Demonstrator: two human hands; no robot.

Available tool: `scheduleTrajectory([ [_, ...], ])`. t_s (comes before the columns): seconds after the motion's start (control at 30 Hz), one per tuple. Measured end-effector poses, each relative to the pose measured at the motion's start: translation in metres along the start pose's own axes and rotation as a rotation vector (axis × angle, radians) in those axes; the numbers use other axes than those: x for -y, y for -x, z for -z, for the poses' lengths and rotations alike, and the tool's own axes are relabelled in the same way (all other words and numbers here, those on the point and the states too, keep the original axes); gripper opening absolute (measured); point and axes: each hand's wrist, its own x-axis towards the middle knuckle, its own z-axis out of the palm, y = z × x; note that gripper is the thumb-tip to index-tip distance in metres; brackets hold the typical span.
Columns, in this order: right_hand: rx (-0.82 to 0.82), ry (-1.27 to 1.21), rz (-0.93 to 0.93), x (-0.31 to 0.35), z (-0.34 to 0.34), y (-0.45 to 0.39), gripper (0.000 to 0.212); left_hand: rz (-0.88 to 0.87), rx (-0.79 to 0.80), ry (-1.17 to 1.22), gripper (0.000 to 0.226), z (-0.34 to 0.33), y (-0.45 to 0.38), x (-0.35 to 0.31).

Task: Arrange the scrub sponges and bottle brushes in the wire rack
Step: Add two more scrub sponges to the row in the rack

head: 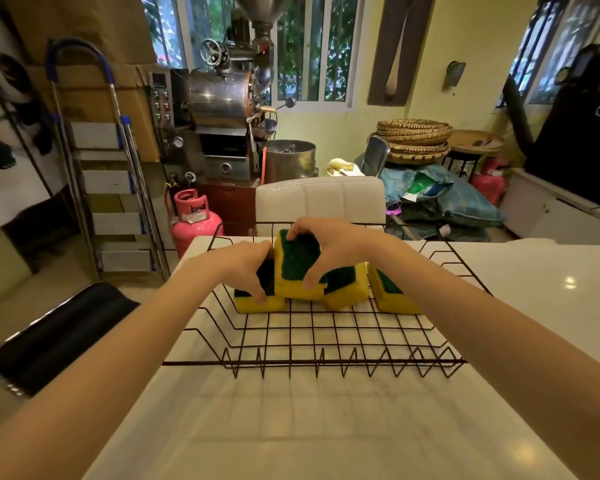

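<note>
A black wire rack (326,341) lies on the white counter. Several yellow sponges with green scrub faces sit in its far half. My right hand (329,244) grips one sponge (297,268) standing upright, fingers on its top edge and thumb on its lower right. My left hand (246,265) rests on the leftmost sponge (257,303), fingers pressed on its green face. Another sponge (347,289) leans to the right of the held one, and one more (392,296) stands at the far right. No bottle brush is in view.
The white counter (326,427) spreads toward me in front of the rack. A white chair back (319,199) stands just behind the counter. A black stool (56,337) is at the left, with a pink gas cylinder (194,220) and a stepladder (108,185) beyond.
</note>
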Motion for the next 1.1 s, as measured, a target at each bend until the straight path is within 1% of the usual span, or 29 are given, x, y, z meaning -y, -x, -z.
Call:
scheduleTrajectory([
  [0.1, 0.008, -0.067, 0.01, -0.003, 0.0, 0.001, 0.072, 0.007, 0.008, -0.009, 0.071, -0.001, -0.001, 0.0],
  [0.2, 0.04, -0.049, -0.002, -0.01, 0.002, 0.003, 0.073, 0.012, 0.021, 0.002, 0.073, -0.001, -0.002, 0.0],
  [0.27, 0.036, -0.036, -0.02, -0.013, 0.001, 0.003, 0.074, 0.014, 0.03, 0.014, 0.074, -0.001, -0.002, 0.0],
  [0.53, 0.013, -0.109, -0.037, -0.016, -0.005, -0.002, 0.077, 0.018, 0.039, 0.0, 0.073, 0.001, -0.002, -0.001],
  [0.67, 0.031, -0.081, -0.058, -0.021, -0.008, 0.0, 0.079, 0.032, 0.048, -0.014, 0.074, 0.002, -0.003, -0.002],
  [0.83, 0.051, 0.034, -0.059, -0.016, -0.013, -0.003, 0.077, 0.038, 0.042, 0.02, 0.073, 0.002, -0.003, 0.0],
  [1.1, 0.077, 0.053, -0.058, -0.014, -0.02, -0.011, 0.077, 0.002, 0.034, 0.053, 0.07, 0.0, -0.004, 0.001],
])
